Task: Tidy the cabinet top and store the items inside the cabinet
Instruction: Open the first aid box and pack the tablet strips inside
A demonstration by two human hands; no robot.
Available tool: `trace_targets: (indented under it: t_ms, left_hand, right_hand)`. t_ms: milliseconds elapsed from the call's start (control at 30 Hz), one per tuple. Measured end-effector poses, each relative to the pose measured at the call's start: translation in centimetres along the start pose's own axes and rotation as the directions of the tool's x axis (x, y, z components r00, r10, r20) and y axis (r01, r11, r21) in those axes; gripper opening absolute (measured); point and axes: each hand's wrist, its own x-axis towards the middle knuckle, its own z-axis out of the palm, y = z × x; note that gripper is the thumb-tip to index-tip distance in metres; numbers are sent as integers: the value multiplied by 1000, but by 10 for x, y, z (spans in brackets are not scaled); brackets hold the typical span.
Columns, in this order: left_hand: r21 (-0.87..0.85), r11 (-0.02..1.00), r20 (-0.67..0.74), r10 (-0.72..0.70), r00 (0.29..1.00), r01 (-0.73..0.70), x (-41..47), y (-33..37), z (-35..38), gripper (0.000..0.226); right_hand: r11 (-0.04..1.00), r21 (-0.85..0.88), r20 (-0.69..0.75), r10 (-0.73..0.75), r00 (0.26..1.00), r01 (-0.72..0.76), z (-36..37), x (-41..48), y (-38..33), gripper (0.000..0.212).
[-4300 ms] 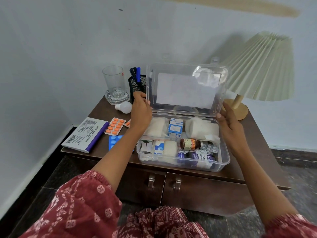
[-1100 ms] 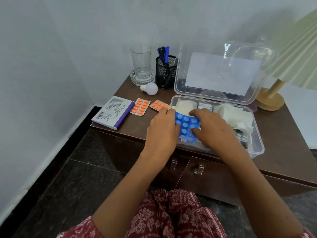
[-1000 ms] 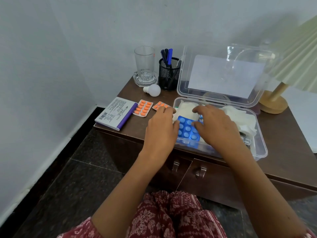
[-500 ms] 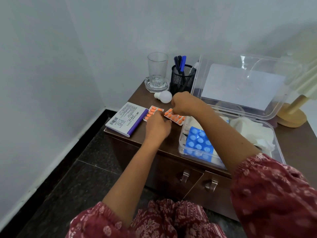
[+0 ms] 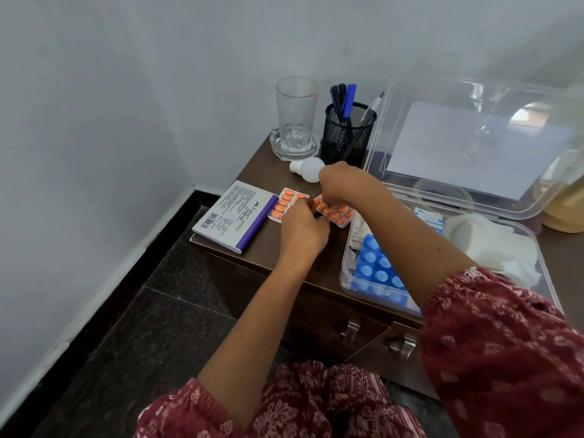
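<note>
Two orange pill strips lie on the dark wooden cabinet top point(image 5: 271, 248), left of an open clear plastic box point(image 5: 345, 263). My left hand point(image 5: 303, 230) pinches the right edge of the left orange strip point(image 5: 282, 203). Crossing over from the right, my right hand point(image 5: 336, 181) grips the top end of the right orange strip point(image 5: 336, 214), which looks slightly lifted. A blue pill strip point(image 5: 376, 270) rests inside the box at its left end, beside white gauze rolls point(image 5: 486, 245).
A flat white and purple carton point(image 5: 235, 216) lies at the cabinet's left edge. Behind stand a drinking glass point(image 5: 297, 115), a mesh pen holder point(image 5: 347, 134) and a white bulb point(image 5: 308, 169). The box lid point(image 5: 474, 147) stands upright. Cabinet door handles point(image 5: 350, 330) are below.
The blue strip went into the box and both hands left it. They moved left to the orange strips; the right hand now holds the right one.
</note>
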Motion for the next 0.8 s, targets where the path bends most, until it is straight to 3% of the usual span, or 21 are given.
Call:
trace_targets:
  t_ms: [267,567,800]
  left_hand:
    - [-10,1000,-26,11,1000,-11,-1,0,2,37]
    - [-194,981,-71,-15,997,1,-3,-1,6,38]
    - [-220,974,-125,24,992,-51,-4,0,7,37]
  right_hand:
    - [999,-44,48,-17,999,19,-1,-4,-1,43]
    - [999,-42,62,-13,998,16,-7,-13,-1,43]
    - [989,150,52,-14,999,6,-11,-15,1,52]
